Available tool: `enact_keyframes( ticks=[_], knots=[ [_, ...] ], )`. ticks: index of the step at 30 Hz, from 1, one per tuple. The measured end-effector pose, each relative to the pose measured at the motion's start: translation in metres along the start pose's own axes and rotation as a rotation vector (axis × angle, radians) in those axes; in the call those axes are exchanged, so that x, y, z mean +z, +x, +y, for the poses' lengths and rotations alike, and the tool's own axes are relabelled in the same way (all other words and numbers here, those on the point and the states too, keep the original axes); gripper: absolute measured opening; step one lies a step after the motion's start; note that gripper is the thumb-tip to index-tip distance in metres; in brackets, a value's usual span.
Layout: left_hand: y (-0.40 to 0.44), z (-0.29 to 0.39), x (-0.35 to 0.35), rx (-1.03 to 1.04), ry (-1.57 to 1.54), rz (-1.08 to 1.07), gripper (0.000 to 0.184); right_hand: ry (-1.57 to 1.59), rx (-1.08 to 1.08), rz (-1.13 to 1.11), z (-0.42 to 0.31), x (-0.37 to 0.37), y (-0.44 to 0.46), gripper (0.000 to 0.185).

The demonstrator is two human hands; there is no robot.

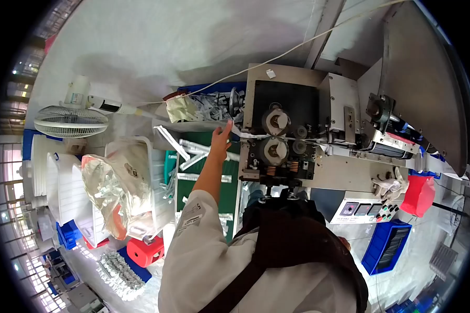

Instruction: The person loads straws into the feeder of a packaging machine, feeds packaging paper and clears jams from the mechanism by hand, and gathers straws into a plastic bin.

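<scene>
My left hand (221,142) reaches out over the green work surface (198,180), just left of the machine's rollers. Its fingers are stretched out and apart, and I see nothing gripped in them. By the fingertips, a pale strip (248,135) runs in between two round metal rollers (275,136). Several silvery-white strips (204,178) lie on the green surface beneath and beside my left arm. Only a small patch of skin, perhaps my right hand (344,243), shows past the dark apron; its fingers are hidden.
Behind the hand is a blue bin (214,104) of clear plastic pieces. A fan (71,121), white tubs (156,193) and a red stool (145,251) stand left. Rightward are a control panel (368,209), gloves (390,185), a red container (419,195) and a blue crate (368,255).
</scene>
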State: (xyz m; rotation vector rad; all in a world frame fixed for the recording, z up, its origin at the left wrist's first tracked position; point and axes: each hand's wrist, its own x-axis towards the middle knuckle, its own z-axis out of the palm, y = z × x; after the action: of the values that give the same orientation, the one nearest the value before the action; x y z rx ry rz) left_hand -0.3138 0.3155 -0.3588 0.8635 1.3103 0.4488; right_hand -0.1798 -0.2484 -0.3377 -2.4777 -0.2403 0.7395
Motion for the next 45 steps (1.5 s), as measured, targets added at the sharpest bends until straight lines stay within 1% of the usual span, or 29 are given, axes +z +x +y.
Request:
enact_keyframes(
  ticks=[2, 3, 4, 5, 7, 8, 10, 12, 14, 16, 18, 21, 23, 25, 27, 29, 30, 31, 32, 33, 35, 36, 37, 38, 39, 40, 42, 43, 45],
  knots=[
    [0.011, 0.007, -0.002, -0.057, 0.076, 0.052, 0.081, 0.001, 0.210, -0.084, 0.014, 0.010, -0.007, 0.022],
    [0.014, 0.011, -0.002, -0.108, 0.157, 0.109, 0.083, -0.010, 0.208, -0.082, 0.033, 0.020, -0.008, 0.022],
    [0.012, 0.016, -0.002, -0.039, 0.201, 0.199, 0.075, 0.003, 0.139, -0.086, 0.056, 0.028, -0.007, 0.023],
    [0.019, 0.014, -0.010, -0.046, 0.190, 0.200, 0.075, 0.015, 0.070, -0.090, 0.079, 0.037, -0.007, 0.025],
    [0.035, 0.008, -0.032, 0.013, 0.083, 0.015, 0.051, -0.014, 0.059, -0.123, 0.078, 0.040, -0.008, 0.025],
    [0.027, 0.014, -0.035, 0.046, 0.017, 0.056, 0.027, -0.031, 0.071, -0.137, 0.070, 0.041, -0.007, 0.025],
    [0.042, 0.009, -0.072, 0.114, -0.166, -0.032, 0.021, -0.061, 0.088, -0.155, 0.055, 0.040, -0.007, 0.025],
    [0.035, 0.026, -0.109, 0.205, -0.252, 0.249, 0.019, -0.082, 0.089, -0.169, 0.038, 0.040, -0.007, 0.025],
    [0.026, 0.042, -0.160, 0.304, -0.328, 0.285, 0.015, -0.106, 0.084, -0.187, 0.029, 0.043, -0.005, 0.025],
    [0.014, 0.057, -0.198, 0.424, -0.428, 0.246, 0.014, -0.131, 0.064, -0.209, 0.024, 0.045, 0.001, 0.025],
    [-0.014, 0.080, -0.209, 0.453, -0.449, 0.252, 0.014, -0.161, 0.043, -0.237, 0.018, 0.048, 0.007, 0.025],
    [-0.061, 0.110, -0.195, 0.511, -0.481, 0.215, 0.017, -0.224, -0.026, -0.276, 0.018, 0.050, 0.021, 0.025],
    [-0.088, 0.124, -0.176, 0.608, -0.401, 0.158, 0.018, -0.290, -0.151, -0.270, 0.019, 0.051, 0.042, 0.025],
    [-0.117, 0.137, -0.159, 0.648, -0.383, 0.130, 0.017, -0.384, -0.299, -0.206, -0.010, 0.045, 0.058, 0.025],
    [-0.143, 0.147, -0.146, 0.691, -0.366, 0.095, 0.017, -0.370, -0.368, -0.167, -0.154, 0.034, 0.041, 0.024],
    [-0.165, 0.157, -0.137, 0.777, -0.411, -0.014, 0.016, -0.150, -0.472, -0.199, -0.244, 0.039, 0.029, 0.020],
    [-0.175, 0.162, -0.134, 0.778, -0.409, -0.024, 0.016, -0.055, -0.586, -0.281, -0.281, 0.045, 0.024, 0.021],
    [-0.184, 0.168, -0.131, 0.812, -0.422, -0.112, 0.016, 0.041, -0.699, -0.359, -0.314, 0.052, 0.019, 0.023],
    [-0.192, 0.173, -0.126, 0.844, -0.436, -0.204, 0.016, -0.006, -0.880, -0.427, -0.343, 0.059, 0.019, 0.036],
    [-0.201, 0.177, -0.120, 0.845, -0.436, -0.218, 0.016, 0.021, -0.874, -0.515, -0.379, 0.067, 0.007, 0.046],
    [-0.215, 0.184, -0.107, 0.820, -0.434, -0.378, 0.017, 0.040, -0.995, -0.647, -0.421, 0.094, 0.001, 0.067],
    [-0.218, 0.185, -0.101, 0.829, -0.386, -0.427, 0.018, -0.016, -1.151, -0.628, -0.438, 0.108, -0.001, 0.077],
    [-0.229, 0.186, -0.094, 0.771, -0.324, -0.408, 0.017, 0.025, -1.038, -0.739, -0.457, 0.118, -0.012, 0.085],
    [-0.232, 0.185, -0.086, 0.805, -0.295, -0.448, 0.016, 0.091, -1.258, -0.599, -0.457, 0.144, -0.009, 0.090],
    [-0.232, 0.183, -0.081, 0.842, -0.272, -0.491, 0.015, -0.076, -1.141, -0.700, -0.475, 0.143, -0.019, 0.089],
    [-0.232, 0.179, -0.079, 0.843, -0.235, -0.509, 0.014, -0.047, -1.226, -0.611, -0.469, 0.161, -0.019, 0.065],
    [-0.220, 0.169, -0.083, 0.882, -0.210, -0.511, 0.016, -0.032, -1.286, -0.706, -0.466, 0.182, -0.022, 0.033],
    [-0.213, 0.164, -0.089, 0.926, -0.194, -0.491, 0.016, -0.038, -1.271, -0.689, -0.457, 0.184, -0.023, 0.033],
    [-0.214, 0.161, -0.104, 0.799, -0.367, -0.359, 0.017, 0.073, -1.279, -0.735, -0.443, 0.192, -0.028, 0.014]
  ],
)
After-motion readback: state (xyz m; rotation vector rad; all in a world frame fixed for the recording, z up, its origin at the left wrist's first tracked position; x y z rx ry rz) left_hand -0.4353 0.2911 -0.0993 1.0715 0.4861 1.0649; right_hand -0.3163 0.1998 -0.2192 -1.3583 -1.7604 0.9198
